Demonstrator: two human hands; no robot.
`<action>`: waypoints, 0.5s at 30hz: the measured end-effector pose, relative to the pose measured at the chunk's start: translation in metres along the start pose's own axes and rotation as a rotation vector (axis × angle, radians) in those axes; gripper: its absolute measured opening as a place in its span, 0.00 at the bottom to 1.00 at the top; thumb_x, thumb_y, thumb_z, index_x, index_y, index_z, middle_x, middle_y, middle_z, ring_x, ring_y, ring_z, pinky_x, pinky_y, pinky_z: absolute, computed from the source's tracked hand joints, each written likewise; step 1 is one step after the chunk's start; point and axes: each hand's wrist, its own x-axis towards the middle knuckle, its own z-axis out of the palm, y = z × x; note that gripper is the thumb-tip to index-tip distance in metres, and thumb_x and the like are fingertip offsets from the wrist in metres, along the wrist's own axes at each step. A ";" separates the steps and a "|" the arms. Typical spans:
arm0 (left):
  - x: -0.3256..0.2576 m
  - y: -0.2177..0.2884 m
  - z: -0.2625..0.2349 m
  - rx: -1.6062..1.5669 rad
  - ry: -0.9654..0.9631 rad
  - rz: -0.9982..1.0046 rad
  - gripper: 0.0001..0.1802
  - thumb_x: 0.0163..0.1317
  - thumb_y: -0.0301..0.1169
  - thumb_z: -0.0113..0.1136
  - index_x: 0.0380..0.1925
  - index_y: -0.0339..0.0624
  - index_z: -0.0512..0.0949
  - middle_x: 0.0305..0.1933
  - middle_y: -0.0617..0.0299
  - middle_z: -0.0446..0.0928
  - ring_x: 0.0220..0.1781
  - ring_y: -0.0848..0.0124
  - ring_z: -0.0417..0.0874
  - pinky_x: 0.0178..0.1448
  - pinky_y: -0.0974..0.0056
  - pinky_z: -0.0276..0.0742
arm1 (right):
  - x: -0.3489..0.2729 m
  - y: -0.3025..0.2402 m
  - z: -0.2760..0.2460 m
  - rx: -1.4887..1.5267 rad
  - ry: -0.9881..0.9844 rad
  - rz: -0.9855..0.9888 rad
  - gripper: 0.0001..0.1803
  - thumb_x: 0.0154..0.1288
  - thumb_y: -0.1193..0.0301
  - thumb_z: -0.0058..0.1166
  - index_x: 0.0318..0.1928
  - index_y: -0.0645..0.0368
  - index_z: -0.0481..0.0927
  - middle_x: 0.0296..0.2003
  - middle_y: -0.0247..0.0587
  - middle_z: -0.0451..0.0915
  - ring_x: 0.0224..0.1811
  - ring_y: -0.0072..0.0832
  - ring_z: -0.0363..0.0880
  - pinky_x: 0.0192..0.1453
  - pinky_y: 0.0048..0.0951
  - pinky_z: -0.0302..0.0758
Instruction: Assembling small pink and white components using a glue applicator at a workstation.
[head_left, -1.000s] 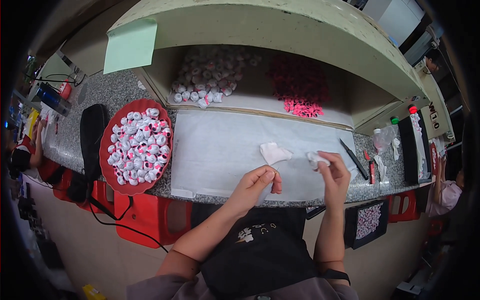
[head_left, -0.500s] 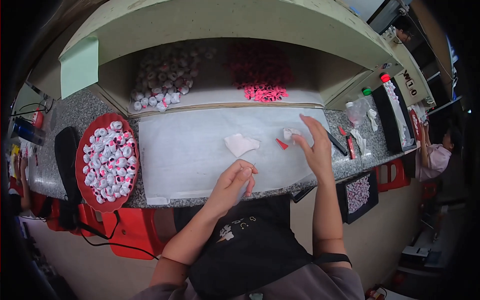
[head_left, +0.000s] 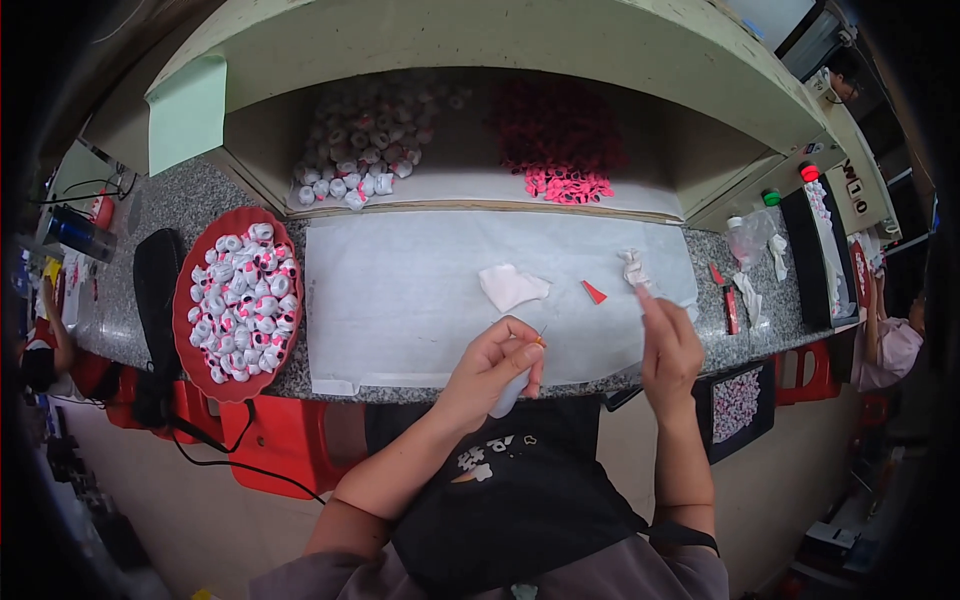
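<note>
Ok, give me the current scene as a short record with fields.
Left hand: closed around a small translucent bottle with a needle-like tip
Right hand: fingertips at a crumpled white wad; grip unclear
Work surface: white rectangular sheet bearing the wad, a flat white fabric-like piece and a small red triangular piece
Left side: red scalloped bowl holding white-and-pink rounded pieces
Pale green cabinet: mostly white rounded pieces left, bright pink pieces right

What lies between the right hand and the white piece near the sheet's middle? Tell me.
A small red triangle lies on the sheet between the right hand and the white piece; nothing else visible does.
</note>
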 end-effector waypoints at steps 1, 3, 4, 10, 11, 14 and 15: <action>0.000 0.000 0.000 -0.016 -0.001 -0.009 0.06 0.61 0.31 0.47 0.32 0.41 0.66 0.20 0.61 0.70 0.20 0.75 0.71 0.26 0.73 0.67 | -0.002 -0.013 0.002 0.025 -0.011 -0.055 0.22 0.42 0.86 0.47 0.41 0.58 0.77 0.29 0.43 0.74 0.26 0.32 0.73 0.28 0.25 0.70; 0.000 0.000 0.002 -0.030 -0.001 -0.017 0.06 0.61 0.31 0.47 0.32 0.41 0.66 0.20 0.61 0.70 0.20 0.74 0.72 0.26 0.73 0.68 | -0.004 -0.028 0.009 0.051 -0.020 -0.111 0.22 0.37 0.84 0.48 0.39 0.57 0.78 0.29 0.40 0.74 0.24 0.29 0.73 0.25 0.24 0.70; 0.000 0.000 0.002 -0.035 -0.006 -0.018 0.06 0.61 0.31 0.47 0.32 0.41 0.66 0.20 0.60 0.70 0.20 0.74 0.72 0.25 0.72 0.68 | -0.006 -0.032 0.013 0.088 -0.013 -0.140 0.23 0.36 0.84 0.49 0.39 0.56 0.78 0.29 0.39 0.74 0.24 0.28 0.72 0.25 0.24 0.69; -0.003 0.002 -0.004 -0.045 -0.048 -0.044 0.08 0.62 0.33 0.44 0.33 0.40 0.66 0.22 0.62 0.71 0.24 0.75 0.74 0.27 0.73 0.69 | -0.001 -0.033 0.026 0.056 -0.058 -0.213 0.23 0.35 0.81 0.51 0.38 0.51 0.79 0.29 0.34 0.73 0.23 0.26 0.70 0.24 0.23 0.68; -0.002 0.003 -0.005 -0.035 -0.028 -0.054 0.08 0.63 0.34 0.43 0.33 0.40 0.66 0.22 0.61 0.72 0.24 0.75 0.75 0.28 0.73 0.70 | 0.000 -0.035 0.027 0.056 -0.058 -0.218 0.23 0.35 0.81 0.51 0.38 0.51 0.79 0.29 0.34 0.73 0.23 0.26 0.70 0.24 0.23 0.68; -0.005 0.007 -0.005 -0.034 -0.061 -0.072 0.10 0.64 0.35 0.42 0.34 0.40 0.67 0.24 0.60 0.73 0.25 0.74 0.76 0.29 0.73 0.70 | -0.001 -0.040 0.029 0.018 -0.021 -0.211 0.22 0.36 0.81 0.51 0.38 0.52 0.79 0.28 0.34 0.73 0.23 0.27 0.70 0.24 0.24 0.68; -0.006 0.006 -0.006 -0.035 -0.062 -0.070 0.10 0.64 0.35 0.42 0.34 0.40 0.67 0.24 0.60 0.73 0.25 0.74 0.76 0.29 0.73 0.70 | 0.000 -0.033 0.030 -0.026 -0.001 -0.180 0.21 0.36 0.81 0.52 0.37 0.53 0.79 0.28 0.34 0.73 0.23 0.27 0.70 0.24 0.24 0.68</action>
